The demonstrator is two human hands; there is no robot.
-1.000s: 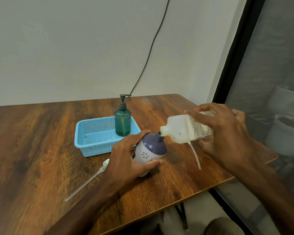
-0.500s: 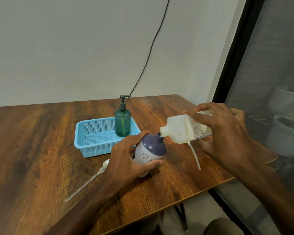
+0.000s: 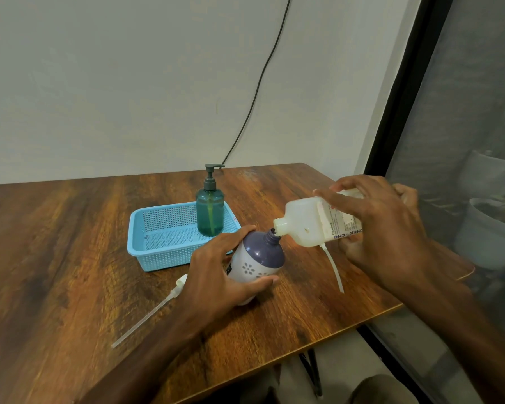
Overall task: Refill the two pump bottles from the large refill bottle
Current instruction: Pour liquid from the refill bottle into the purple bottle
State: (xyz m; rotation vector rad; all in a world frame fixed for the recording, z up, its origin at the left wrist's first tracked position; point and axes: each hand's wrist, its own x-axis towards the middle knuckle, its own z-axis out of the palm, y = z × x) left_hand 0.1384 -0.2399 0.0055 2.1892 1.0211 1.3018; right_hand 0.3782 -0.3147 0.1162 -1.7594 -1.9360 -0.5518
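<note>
Refill bottle (image 3: 309,225) lies nearly level in our right hand (image 3: 382,228), which grips its labelled body; its long axis runs right to left, with the open mouth pointing left and slightly down, touching the neck of the purple bottle (image 3: 260,258). Our left hand (image 3: 216,275) wraps around that purple bottle, which tilts toward the right, its neck up and rightward, its base on the table (image 3: 56,243). Its pump (image 3: 155,309) lies on the wood just left of our wrist. Behind, the green pump bottle (image 3: 210,211) stands upright in the blue basket (image 3: 158,255).
</note>
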